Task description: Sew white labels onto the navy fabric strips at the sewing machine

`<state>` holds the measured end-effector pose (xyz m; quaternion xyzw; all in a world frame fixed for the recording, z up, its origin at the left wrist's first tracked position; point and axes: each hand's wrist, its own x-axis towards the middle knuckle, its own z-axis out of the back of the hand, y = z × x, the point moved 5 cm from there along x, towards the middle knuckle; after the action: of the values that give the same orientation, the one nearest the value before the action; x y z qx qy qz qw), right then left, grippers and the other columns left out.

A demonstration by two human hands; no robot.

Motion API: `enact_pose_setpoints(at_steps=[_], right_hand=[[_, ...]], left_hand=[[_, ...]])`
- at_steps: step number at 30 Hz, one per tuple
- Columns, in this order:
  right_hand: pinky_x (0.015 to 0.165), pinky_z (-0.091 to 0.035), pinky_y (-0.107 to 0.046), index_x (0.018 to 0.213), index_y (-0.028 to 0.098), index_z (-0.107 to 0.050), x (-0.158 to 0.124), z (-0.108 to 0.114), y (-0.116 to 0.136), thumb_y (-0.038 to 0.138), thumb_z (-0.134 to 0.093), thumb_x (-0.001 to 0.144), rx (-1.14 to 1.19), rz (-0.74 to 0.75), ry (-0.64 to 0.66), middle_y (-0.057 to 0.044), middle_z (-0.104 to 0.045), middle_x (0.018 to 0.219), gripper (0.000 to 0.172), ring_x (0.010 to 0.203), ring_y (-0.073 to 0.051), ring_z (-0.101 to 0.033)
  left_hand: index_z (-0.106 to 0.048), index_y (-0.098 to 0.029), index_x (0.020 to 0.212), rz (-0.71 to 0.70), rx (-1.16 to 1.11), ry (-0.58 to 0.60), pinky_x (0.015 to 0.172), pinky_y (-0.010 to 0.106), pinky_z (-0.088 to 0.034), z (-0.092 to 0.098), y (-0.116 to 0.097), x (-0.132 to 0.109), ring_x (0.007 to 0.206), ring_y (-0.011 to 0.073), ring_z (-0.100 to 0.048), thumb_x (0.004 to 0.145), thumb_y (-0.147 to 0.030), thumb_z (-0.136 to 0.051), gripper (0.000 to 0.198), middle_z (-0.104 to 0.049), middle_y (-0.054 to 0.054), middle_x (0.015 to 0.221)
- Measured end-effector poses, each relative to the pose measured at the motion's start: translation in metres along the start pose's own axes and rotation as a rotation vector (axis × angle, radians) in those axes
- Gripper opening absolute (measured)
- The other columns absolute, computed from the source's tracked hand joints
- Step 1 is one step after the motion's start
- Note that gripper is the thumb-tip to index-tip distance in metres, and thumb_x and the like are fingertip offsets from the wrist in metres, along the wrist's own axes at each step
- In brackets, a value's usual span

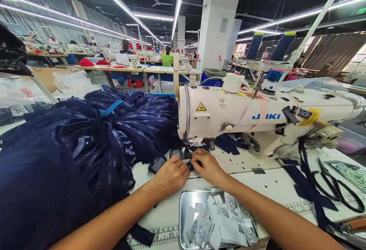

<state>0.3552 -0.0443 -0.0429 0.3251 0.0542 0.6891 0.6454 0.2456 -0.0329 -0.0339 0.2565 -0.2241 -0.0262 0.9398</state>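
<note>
My left hand (171, 173) and my right hand (207, 166) meet just in front of the needle of a white sewing machine (257, 116). Both pinch a small piece of navy fabric (190, 165) with a white label at its edge, fingers pressed together. A large heap of navy garment (71, 147) spreads from the needle area over the table's left half. A metal tray (185, 204) of white printed labels (220, 221) lies right below my wrists.
Black scissors (334, 185) and navy strips (311, 189) lie on the white table (257, 183) at the right. Blue thread cones (281, 46) stand behind the machine. Other people sit at far workstations, one in a green top (167, 58). Clear plastic bags (71, 80) pile at the left.
</note>
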Motion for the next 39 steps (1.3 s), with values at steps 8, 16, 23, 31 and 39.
enact_pose_setpoints(at_steps=[8,16,23,31,39], right_hand=[[0.080,-0.042,-0.028,0.087,0.019,-0.063,-0.014,0.006,0.005,0.011,-0.053,0.077,-0.007,0.087,0.109,-0.003,-0.058,0.092,0.017,0.088,-0.014,-0.052],[0.065,-0.046,-0.032,0.091,0.011,-0.059,-0.028,-0.003,0.032,0.001,-0.049,0.073,-0.548,0.257,0.199,-0.011,-0.056,0.088,0.024,0.080,-0.022,-0.050],[0.084,-0.044,-0.031,0.108,0.008,-0.055,-0.013,0.003,0.008,0.004,-0.045,0.079,-0.572,0.562,0.286,-0.013,-0.057,0.106,0.031,0.098,-0.021,-0.051],[0.087,-0.046,-0.031,0.115,0.011,-0.052,0.000,0.002,-0.014,0.004,-0.045,0.079,-0.533,0.500,0.262,-0.013,-0.053,0.119,0.037,0.107,-0.021,-0.050],[0.084,-0.048,-0.032,0.117,0.011,-0.051,0.001,0.003,-0.015,0.003,-0.045,0.077,-0.517,0.477,0.252,-0.012,-0.051,0.121,0.041,0.106,-0.021,-0.052]], left_hand=[[-0.054,-0.011,0.066,-0.006,-0.015,0.039,0.054,0.030,-0.027,-0.004,-0.002,0.000,0.054,0.0144,-0.045,0.080,-0.004,-0.038,0.022,-0.052,0.003,0.057],[-0.053,-0.014,0.066,0.113,-0.175,0.116,0.063,0.033,-0.033,0.008,0.015,-0.008,0.066,0.0161,-0.050,0.077,-0.013,-0.049,0.012,-0.056,0.004,0.070],[-0.055,-0.015,0.077,0.186,-0.394,0.112,0.092,0.033,-0.032,0.003,0.020,-0.016,0.096,0.0143,-0.054,0.079,-0.011,-0.044,0.013,-0.061,0.004,0.105],[-0.054,-0.015,0.076,0.319,-0.323,0.150,0.089,0.036,-0.037,-0.014,0.014,0.004,0.086,0.0167,-0.059,0.067,0.001,-0.045,0.020,-0.066,0.006,0.090],[-0.055,-0.014,0.076,0.339,-0.264,0.145,0.091,0.036,-0.035,-0.015,0.011,0.006,0.082,0.0169,-0.060,0.063,0.002,-0.044,0.024,-0.066,0.006,0.085]])
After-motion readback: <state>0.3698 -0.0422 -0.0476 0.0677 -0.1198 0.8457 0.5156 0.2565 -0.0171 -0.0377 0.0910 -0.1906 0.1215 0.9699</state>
